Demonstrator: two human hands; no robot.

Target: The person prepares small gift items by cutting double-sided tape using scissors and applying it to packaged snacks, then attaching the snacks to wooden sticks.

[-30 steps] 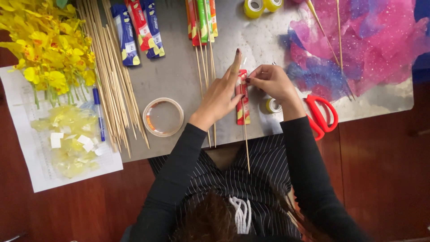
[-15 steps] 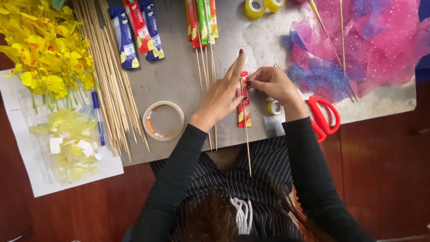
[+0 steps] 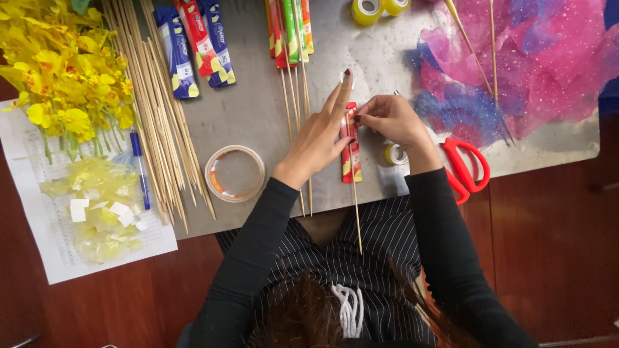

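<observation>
Head view, frame centre: my left hand (image 3: 320, 138) is pressing flat on the red packet (image 3: 351, 145) while my right hand (image 3: 390, 119) is pinching its top against the wooden skewer (image 3: 354, 200).

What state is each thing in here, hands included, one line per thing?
left hand: flat, fingers pressing the red packet down.
right hand: pinching the packet's top end.
red packet: lying on the table, lengthwise on a skewer.
skewer: pokes out past the table edge.
scissors: closed, lying flat.
tape ring: flat, untouched.
blue pen: lying beside the loose skewers.
</observation>
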